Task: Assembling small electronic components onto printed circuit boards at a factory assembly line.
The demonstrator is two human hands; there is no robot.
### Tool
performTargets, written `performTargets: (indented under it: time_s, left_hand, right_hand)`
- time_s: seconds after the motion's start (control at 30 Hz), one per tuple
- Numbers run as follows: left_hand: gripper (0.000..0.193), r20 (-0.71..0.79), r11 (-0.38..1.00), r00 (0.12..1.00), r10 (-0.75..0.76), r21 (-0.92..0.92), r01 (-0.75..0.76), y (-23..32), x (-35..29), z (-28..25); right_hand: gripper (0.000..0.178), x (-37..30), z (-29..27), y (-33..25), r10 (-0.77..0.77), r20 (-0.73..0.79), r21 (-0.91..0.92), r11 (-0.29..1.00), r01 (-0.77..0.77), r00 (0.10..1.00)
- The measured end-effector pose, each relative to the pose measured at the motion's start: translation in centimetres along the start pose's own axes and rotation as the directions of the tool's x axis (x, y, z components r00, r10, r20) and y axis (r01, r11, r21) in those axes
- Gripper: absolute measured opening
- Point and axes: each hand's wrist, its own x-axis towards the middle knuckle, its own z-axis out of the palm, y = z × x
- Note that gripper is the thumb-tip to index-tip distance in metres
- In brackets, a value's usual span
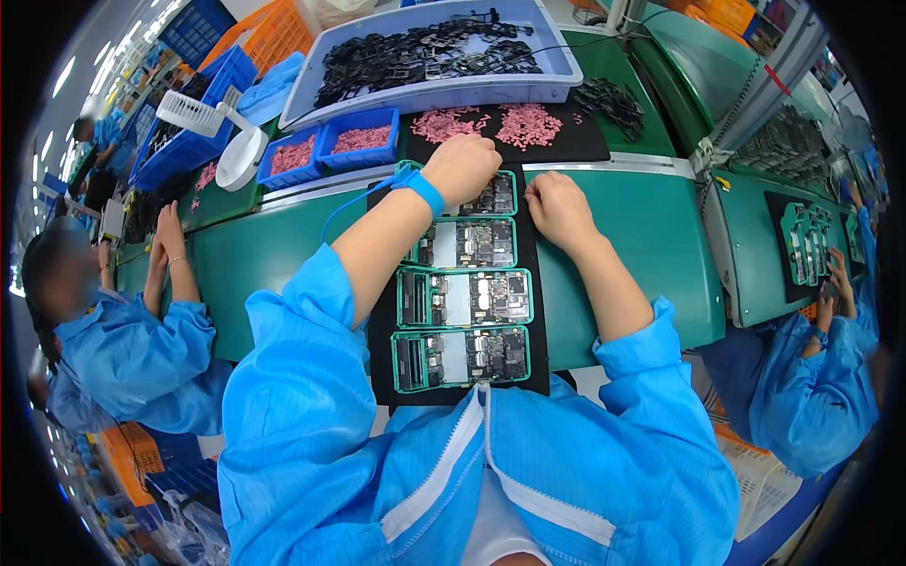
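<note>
Several phone-like devices in green frames, with circuit boards showing, lie in a column on a black mat (380, 311); the nearest is the open device (461, 358). My left hand (464, 170), with a blue strap round its wrist, is over the farthest device (494, 196) and covers part of it. Its fingers are curled together, and what they pinch, if anything, is hidden. Right of that device, at the mat's edge, my right hand (562, 209) is closed, its fingertips together; I cannot make out anything in them. Just beyond my hands lie small pink pieces (527, 126) in two heaps.
Two blue bins (360, 138) of pink pieces stand left of the heaps. A large pale tub (439, 95) of black parts sits behind, with loose black parts (609, 107) right of it. A white fan (242, 158) stands at left. Co-workers sit on both sides along the green bench (632, 255).
</note>
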Motion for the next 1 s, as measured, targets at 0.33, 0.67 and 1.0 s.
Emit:
performTargets:
  time_s: [0.33,0.67,1.0]
  left_hand:
    - [0.006,0.071,0.947,0.983,0.170,0.265,-0.183,1.2,1.0,-1.4]
    - [0.006,0.105,0.947,0.985,0.140,0.276,-0.164,1.2,-1.3,-1.1]
    - [0.018,-0.091,0.998,0.996,0.005,-0.069,-0.012,0.2,-3.0,0.0]
  right_hand:
    - [0.006,0.2,-0.1,0.4,-0.060,0.006,-0.045,0.997,0.060,0.998]
    - [0.006,0.7,-0.5,0.5,-0.155,0.028,-0.063,0.986,0.157,0.987]
    - [0.008,0.1,0.3,-3.3,-0.366,0.071,0.146,0.924,0.353,0.928]
